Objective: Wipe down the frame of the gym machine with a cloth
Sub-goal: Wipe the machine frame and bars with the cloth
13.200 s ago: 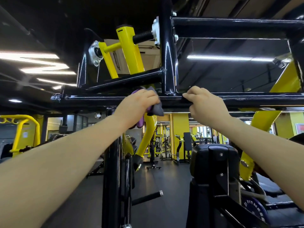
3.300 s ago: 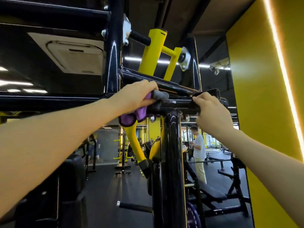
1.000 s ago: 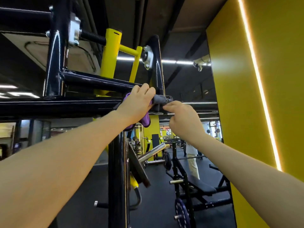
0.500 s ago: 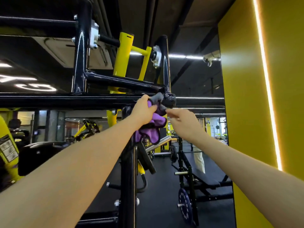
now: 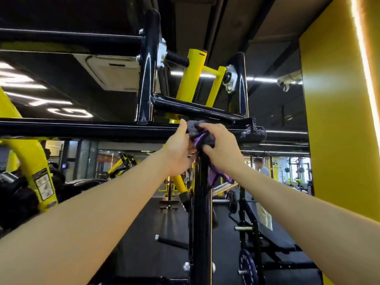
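Observation:
The gym machine's black frame fills the view: a horizontal crossbar overhead and a vertical post below it. A purple and grey cloth is bunched at the joint where post meets crossbar, with a purple tail hanging down to the right of the post. My right hand grips the cloth from the right, fingers curled over it. My left hand is against the cloth's left side with the thumb up; its fingers are hidden behind the hand.
A yellow pivot arm sits on black uprights above the crossbar. A yellow wall stands close on the right. A person stands far back. A weight plate and bench frame sit low right, a yellow machine arm left.
The cloth has passed toward my right hand, which now grips it at the joint. My left hand has slid to the cloth's left side. The view has shifted slightly left.

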Tool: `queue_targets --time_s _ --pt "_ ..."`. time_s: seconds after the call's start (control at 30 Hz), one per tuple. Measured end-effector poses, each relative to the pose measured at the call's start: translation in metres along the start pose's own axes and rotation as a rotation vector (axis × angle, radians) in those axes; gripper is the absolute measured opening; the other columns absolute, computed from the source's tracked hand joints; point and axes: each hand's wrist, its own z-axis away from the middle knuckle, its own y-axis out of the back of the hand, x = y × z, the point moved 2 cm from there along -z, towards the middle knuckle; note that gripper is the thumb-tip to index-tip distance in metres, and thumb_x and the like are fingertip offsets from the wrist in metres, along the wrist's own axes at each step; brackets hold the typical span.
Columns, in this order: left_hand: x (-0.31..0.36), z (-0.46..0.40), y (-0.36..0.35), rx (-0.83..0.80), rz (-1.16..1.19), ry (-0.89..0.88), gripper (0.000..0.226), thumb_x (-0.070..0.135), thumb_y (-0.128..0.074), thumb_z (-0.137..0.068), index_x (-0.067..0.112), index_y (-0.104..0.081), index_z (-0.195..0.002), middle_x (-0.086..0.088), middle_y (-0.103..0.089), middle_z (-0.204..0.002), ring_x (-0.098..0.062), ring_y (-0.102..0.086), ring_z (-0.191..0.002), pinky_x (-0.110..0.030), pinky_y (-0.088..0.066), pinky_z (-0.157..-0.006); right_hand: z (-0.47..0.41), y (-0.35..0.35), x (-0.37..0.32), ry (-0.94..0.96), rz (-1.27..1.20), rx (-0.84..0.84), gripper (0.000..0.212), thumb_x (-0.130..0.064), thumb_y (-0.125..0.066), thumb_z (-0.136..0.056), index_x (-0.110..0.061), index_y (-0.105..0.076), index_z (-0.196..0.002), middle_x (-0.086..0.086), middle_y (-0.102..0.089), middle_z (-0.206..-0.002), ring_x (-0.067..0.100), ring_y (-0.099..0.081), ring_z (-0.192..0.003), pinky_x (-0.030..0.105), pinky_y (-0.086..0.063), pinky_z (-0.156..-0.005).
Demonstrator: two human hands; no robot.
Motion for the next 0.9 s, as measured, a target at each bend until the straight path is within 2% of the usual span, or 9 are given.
queue_targets --time_s 0.07,0.13,0.2,0.27,0.33,0.4,0.53,0.67,0.9 --pt "0.014 0.002 0.029 0.182 -0.32 -0.174 0.042 0.038 -0.027 -0.104 0.014 -0.06 -0.114 -0.003 -0.064 -0.105 -0.016 -0.057 -0.101 -0.024 -0.041 -0.075 -0.016 -0.017 -0.013 0.072 0.142 0.029 0.052 0.002 -0.055 -0.083 -0.015 -0.052 -0.133 0.007 -0.052 -0.128 0.031 -0.044 -0.115 0.037 -0.038 -0.098" --pt "0.028 -0.004 0.061 0.426 -0.729 -0.334 0.023 0.018 -0.044 -0.099 0.013 -0.061 -0.115 -0.007 -0.063 -0.113 -0.025 -0.055 -0.113 -0.031 -0.042 -0.087 -0.03 -0.037 -0.028 0.211 0.283 0.076 0.044 0.005 -0.054 -0.081 -0.01 -0.06 -0.123 0.01 -0.059 -0.119 0.035 -0.048 -0.106 0.044 -0.045 -0.088" --pt "0.035 -0.008 0.084 0.538 -0.976 -0.413 0.032 0.006 -0.049 -0.093 0.013 -0.058 -0.123 -0.006 -0.059 -0.123 -0.022 -0.054 -0.116 -0.029 -0.04 -0.096 -0.04 -0.057 -0.038 0.341 0.419 0.102 0.04 -0.004 -0.047 -0.08 -0.01 -0.066 -0.114 0.01 -0.066 -0.11 0.039 -0.056 -0.099 0.046 -0.052 -0.077" --pt "0.036 -0.01 0.093 0.585 -1.105 -0.506 0.035 0.005 -0.051 -0.09 0.017 -0.058 -0.122 -0.004 -0.055 -0.125 -0.019 -0.054 -0.113 -0.028 -0.04 -0.09 -0.048 -0.068 -0.036 0.39 0.534 0.017 0.047 -0.009 -0.04 -0.085 -0.017 -0.061 -0.126 0.008 -0.061 -0.124 0.039 -0.052 -0.115 0.046 -0.05 -0.087" --pt "0.033 -0.013 0.089 0.599 -1.203 -0.591 0.034 0.007 -0.052 -0.09 0.02 -0.058 -0.121 -0.002 -0.051 -0.124 -0.018 -0.052 -0.113 -0.025 -0.038 -0.085 -0.05 -0.066 -0.021 0.383 0.6 -0.06 0.056 -0.007 -0.048 -0.091 -0.025 -0.04 -0.143 0.002 -0.041 -0.147 0.033 -0.031 -0.135 0.044 -0.034 -0.108" --pt "0.027 -0.016 0.079 0.591 -1.282 -0.654 0.033 0.008 -0.052 -0.09 0.022 -0.057 -0.12 -0.001 -0.048 -0.124 -0.017 -0.048 -0.115 -0.025 -0.037 -0.083 -0.042 -0.05 0.002 0.357 0.59 -0.058 0.064 -0.004 -0.054 -0.089 -0.026 -0.036 -0.146 0.001 -0.036 -0.15 0.033 -0.025 -0.138 0.044 -0.031 -0.11" --pt "0.014 -0.021 0.053 0.505 -1.377 -0.738 0.033 0.009 -0.051 -0.092 0.021 -0.056 -0.122 0.001 -0.048 -0.126 -0.014 -0.044 -0.114 -0.026 -0.038 -0.082 -0.016 -0.012 0.052 0.375 0.631 0.092 0.066 0.015 -0.059 -0.07 -0.017 -0.06 -0.128 0.009 -0.058 -0.13 0.043 -0.049 -0.119 0.049 -0.052 -0.085" --pt "0.002 -0.027 0.032 0.45 -1.43 -0.78 0.033 0.009 -0.05 -0.092 0.021 -0.056 -0.123 0.002 -0.049 -0.126 -0.014 -0.045 -0.114 -0.028 -0.041 -0.087 0.002 0.012 0.075 0.341 0.793 0.076 0.072 0.013 -0.08 -0.048 -0.012 -0.069 -0.115 0.011 -0.066 -0.114 0.043 -0.061 -0.1 0.042 -0.057 -0.059" --pt "-0.017 -0.019 0.011 0.395 -1.534 -0.763 0.035 0.012 -0.05 -0.092 0.022 -0.055 -0.125 0.004 -0.048 -0.126 -0.014 -0.045 -0.114 -0.03 -0.037 -0.091 0.01 0.031 0.073 0.213 0.993 -0.037 0.041 -0.001 -0.066 -0.081 -0.007 -0.061 -0.121 0.01 -0.056 -0.117 0.04 -0.051 -0.103 0.033 -0.048 -0.052"
